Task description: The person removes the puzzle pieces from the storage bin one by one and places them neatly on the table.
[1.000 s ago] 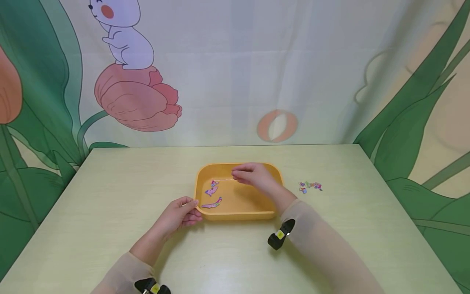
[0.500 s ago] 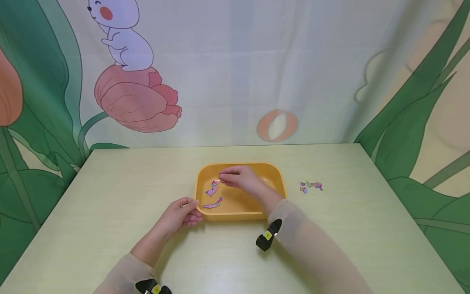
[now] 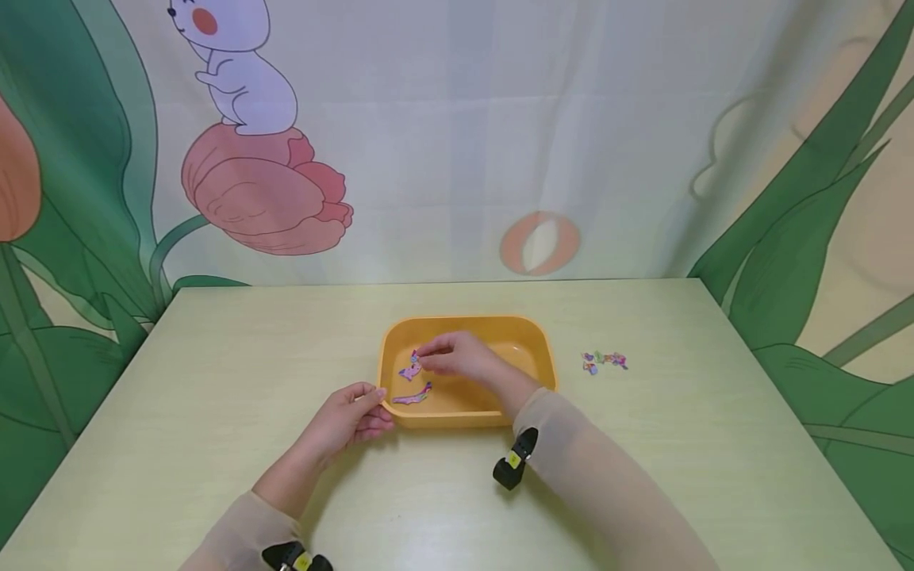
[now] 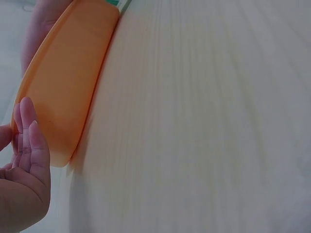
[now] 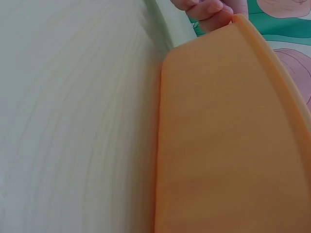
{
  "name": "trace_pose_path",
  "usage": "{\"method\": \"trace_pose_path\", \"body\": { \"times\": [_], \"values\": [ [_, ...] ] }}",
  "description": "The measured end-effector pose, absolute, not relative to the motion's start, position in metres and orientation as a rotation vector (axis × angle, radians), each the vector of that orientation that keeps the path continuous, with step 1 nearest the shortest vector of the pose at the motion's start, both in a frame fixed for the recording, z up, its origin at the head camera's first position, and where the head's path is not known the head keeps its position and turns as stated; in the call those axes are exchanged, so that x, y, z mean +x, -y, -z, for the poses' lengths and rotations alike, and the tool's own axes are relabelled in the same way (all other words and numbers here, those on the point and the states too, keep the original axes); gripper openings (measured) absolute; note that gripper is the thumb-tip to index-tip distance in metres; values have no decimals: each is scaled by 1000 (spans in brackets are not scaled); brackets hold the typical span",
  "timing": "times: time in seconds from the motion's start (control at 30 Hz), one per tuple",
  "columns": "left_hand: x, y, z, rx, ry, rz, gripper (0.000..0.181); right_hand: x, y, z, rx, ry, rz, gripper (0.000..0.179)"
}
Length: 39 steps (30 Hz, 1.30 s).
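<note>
A yellow-orange plastic tray [image 3: 464,419] lies on the table. My left hand [image 3: 355,412] grips its near left corner, thumb on the rim and fingers against the outer wall, as the left wrist view also shows. My right hand [image 3: 462,358] is over the inside of the tray with thumb and fingers extended to the left. Its fingertips are right at a small purple-pink flat piece [image 3: 410,371] and a smaller bit just above it; I cannot tell whether they pinch anything. Nearer the front lies a long, thin purple-pink piece [image 3: 412,395]. In the right wrist view, the tray's outer wall [image 5: 233,136] hides the right hand.
To the right of the tray, several small colourful flat pieces [image 3: 604,362] lie loosely together on the pale wood-grain table [image 3: 214,365]. A printed curtain [image 3: 428,143] hangs behind the table's far edge.
My right hand has moved left across the tray and then slightly nearer, its fingertips reaching the small pieces on the left. My left hand and the tray have stayed in place.
</note>
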<state>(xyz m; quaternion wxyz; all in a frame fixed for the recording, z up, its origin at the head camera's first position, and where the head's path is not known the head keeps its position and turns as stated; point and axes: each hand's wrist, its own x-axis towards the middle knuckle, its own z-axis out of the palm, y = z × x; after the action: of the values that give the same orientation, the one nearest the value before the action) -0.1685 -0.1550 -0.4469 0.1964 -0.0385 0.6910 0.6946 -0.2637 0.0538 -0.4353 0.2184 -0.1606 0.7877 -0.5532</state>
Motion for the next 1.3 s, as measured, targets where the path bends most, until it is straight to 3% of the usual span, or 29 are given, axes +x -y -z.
{"method": "trace_pose_path", "body": {
  "times": [0.37, 0.77, 1.3],
  "values": [
    [-168, 155, 448, -120, -1933, -1956, 23, -262, -55, 445, -727, -2368, 1084, 23],
    [-168, 154, 448, -117, -1943, -1948, 26, -259, -53, 448, -720, -2462, 893, 7],
    [-169, 153, 449, -109, -1932, -1954, 29, -259, -53, 447, -785, -2519, 772, 3]
  ]
}}
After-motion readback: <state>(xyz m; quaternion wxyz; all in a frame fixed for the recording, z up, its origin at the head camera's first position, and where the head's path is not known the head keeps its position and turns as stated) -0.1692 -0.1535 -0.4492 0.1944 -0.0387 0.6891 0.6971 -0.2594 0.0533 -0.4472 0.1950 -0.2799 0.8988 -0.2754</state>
